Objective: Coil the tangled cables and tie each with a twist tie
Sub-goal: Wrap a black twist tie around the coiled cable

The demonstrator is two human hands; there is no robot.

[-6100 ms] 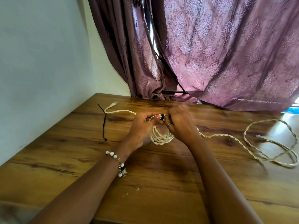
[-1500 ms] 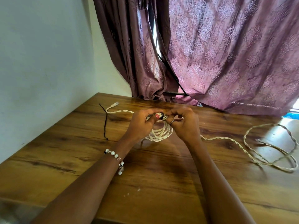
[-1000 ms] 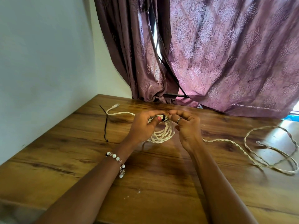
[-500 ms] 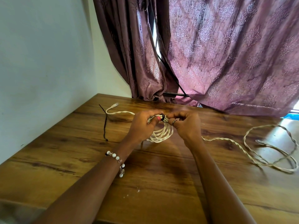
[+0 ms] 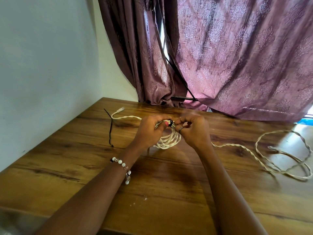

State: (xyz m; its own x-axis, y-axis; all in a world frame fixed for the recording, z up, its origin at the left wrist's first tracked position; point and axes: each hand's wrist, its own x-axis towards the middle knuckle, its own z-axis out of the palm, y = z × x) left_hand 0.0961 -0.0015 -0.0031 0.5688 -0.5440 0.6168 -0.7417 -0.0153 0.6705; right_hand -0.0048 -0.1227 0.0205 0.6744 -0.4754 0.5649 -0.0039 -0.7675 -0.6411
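We had both hands up over the middle of the wooden table (image 5: 169,192), working the same spot. Left hand (image 5: 149,131) had its fingers curled round the top of the cream cable coil (image 5: 167,141), thumb pressed against the bundle. Right hand (image 5: 193,129) pinched the black twist tie (image 5: 170,123) at the top of the coil, fingers curled in tight. The coil hung from the grip, its lower loops at or just above the tabletop; we couldn't tell if they touched. The cable's uncoiled tail (image 5: 284,160) ran right in loose loops on the table. Its plug end (image 5: 121,109) lay far left, beside a spare black tie (image 5: 111,131) flat on the wood. Purple curtain (image 5: 237,56) hung behind the table.
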